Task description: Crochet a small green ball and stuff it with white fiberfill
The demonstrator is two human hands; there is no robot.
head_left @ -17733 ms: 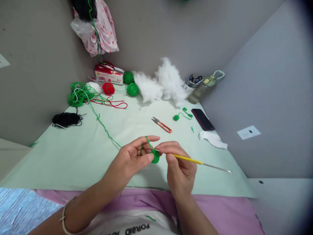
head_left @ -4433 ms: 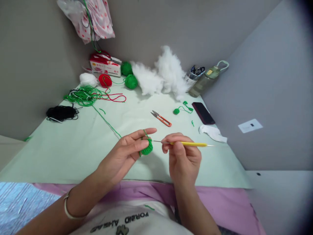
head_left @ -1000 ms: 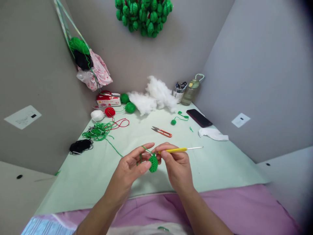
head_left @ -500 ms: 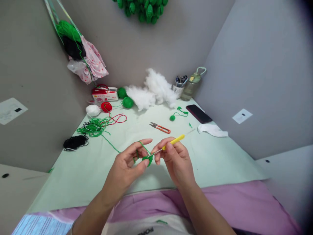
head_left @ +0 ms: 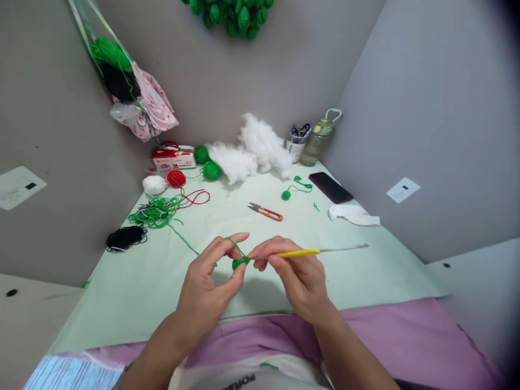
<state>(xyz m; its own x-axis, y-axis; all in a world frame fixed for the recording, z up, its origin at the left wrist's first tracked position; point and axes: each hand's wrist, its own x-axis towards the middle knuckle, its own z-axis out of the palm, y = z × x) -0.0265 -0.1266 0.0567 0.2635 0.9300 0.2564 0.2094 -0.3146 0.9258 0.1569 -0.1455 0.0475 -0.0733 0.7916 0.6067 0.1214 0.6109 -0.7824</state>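
Note:
My left hand pinches a small green crocheted piece between thumb and fingers, with green yarn looped over the raised index finger and trailing back left across the table. My right hand grips a yellow-handled crochet hook; its tip meets the green piece and its metal tail points right. Both hands hover above the near part of the pale green table.
Orange snips lie just beyond my hands. Farther back lie a tangle of green yarn, black yarn, red and green yarn balls, white stuffing, a phone, a bottle, a white cloth.
The hook has swung from pointing up-right to nearly level, pointing right. The green piece sits more tightly in my left fingertips. The view shifted only slightly.

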